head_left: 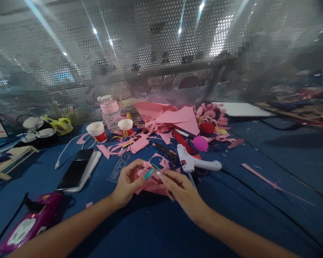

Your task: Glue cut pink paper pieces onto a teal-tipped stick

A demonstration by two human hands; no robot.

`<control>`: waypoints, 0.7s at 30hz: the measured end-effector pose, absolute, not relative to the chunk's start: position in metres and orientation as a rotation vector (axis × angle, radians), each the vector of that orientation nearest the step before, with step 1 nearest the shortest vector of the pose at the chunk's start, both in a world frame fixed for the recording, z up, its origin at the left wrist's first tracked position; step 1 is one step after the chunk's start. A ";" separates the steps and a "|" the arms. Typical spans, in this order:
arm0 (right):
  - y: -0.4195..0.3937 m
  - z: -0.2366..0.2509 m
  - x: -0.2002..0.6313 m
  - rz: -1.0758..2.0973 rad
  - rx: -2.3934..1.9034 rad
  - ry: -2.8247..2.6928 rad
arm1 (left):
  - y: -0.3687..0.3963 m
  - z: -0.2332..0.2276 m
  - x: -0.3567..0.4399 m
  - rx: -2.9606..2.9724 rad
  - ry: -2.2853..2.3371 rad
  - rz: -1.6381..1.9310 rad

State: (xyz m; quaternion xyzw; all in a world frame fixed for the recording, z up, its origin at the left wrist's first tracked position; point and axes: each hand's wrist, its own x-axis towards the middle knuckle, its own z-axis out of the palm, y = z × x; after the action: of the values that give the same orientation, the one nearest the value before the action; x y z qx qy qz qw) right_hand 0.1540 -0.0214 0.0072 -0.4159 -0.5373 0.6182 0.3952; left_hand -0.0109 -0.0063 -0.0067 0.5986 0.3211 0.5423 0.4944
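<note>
1. Head view shows both hands meeting over a blue table (258, 186), low in the middle.
2. Left hand (127, 182) pinches a folded pink paper piece (150, 182) between thumb and fingers.
3. Right hand (179, 188) closes its fingertips on the same piece from the other side.
4. A white glue gun (196, 163) lies just beyond the right hand; black scissors (165, 150) lie near it.
5. A phone (76, 168) rests to the left, and pink paper scraps (172, 120) and two paper cups (97, 131) lie farther back.

Pink paper scraps (150, 182); white glue gun (196, 163); blue table (258, 172); seemingly teal nails.
</note>
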 end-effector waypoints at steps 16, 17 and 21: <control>-0.020 0.012 0.155 1.449 -1.076 -1.435 | -0.006 -0.008 -0.012 1.480 0.760 1.294; -0.020 0.012 0.155 1.448 -1.073 -1.441 | -0.005 -0.009 -0.013 1.479 0.762 1.296; -0.021 0.011 0.155 1.464 -1.067 -1.425 | -0.005 -0.009 -0.013 1.455 0.745 1.312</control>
State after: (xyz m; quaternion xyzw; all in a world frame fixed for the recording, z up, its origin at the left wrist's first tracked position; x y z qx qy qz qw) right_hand 0.1547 -0.0209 0.0108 -0.4229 -0.5649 0.5806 0.4062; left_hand -0.0128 -0.0048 -0.0094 0.6015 0.3078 0.5425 0.4991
